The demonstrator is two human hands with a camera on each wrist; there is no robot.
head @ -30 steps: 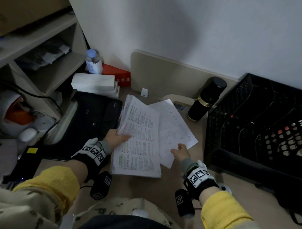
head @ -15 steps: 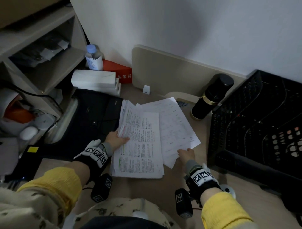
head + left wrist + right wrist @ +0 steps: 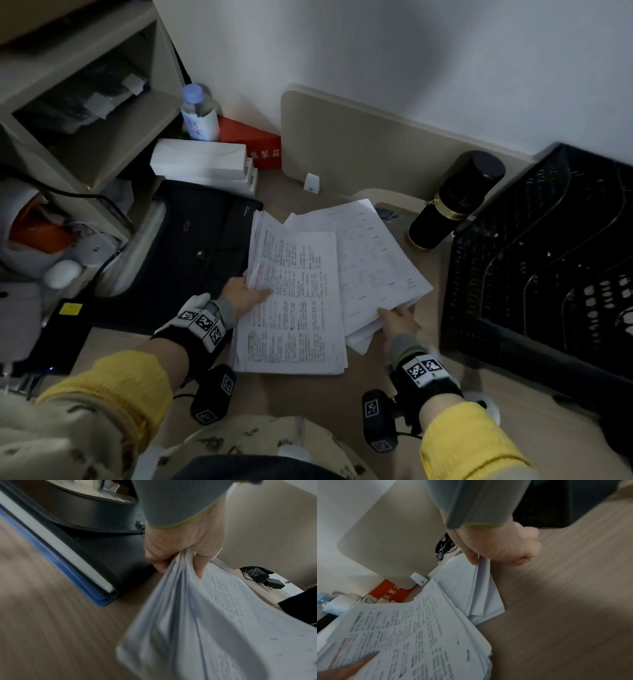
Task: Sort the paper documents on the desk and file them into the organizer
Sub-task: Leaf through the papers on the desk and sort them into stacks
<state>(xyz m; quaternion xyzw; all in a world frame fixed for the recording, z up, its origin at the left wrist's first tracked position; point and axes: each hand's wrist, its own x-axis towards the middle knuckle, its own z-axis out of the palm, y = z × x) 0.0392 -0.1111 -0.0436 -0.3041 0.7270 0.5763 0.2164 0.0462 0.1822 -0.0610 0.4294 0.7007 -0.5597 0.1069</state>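
Note:
A thick stack of printed pages (image 3: 294,305) with green and pink highlights lies in the middle of the desk. My left hand (image 3: 245,295) grips its left edge, thumb on top (image 3: 185,555). A thinner bundle of faintly printed sheets (image 3: 373,267) fans out to the right, partly under the stack. My right hand (image 3: 399,320) pinches that bundle's near corner (image 3: 477,561). The black mesh organizer (image 3: 548,274) with curved dividers stands at the right, just beyond my right hand.
A black flask (image 3: 452,205) stands behind the papers beside the organizer. A black folder (image 3: 195,246) lies left of the stack, with white boxes (image 3: 202,164), a red box (image 3: 253,145) and a water bottle (image 3: 198,114) behind. Shelves (image 3: 85,130) fill the far left.
The thinner bundle has swung lower and to the right with my right hand, towards the organizer. The thick stack has settled flatter under my left hand.

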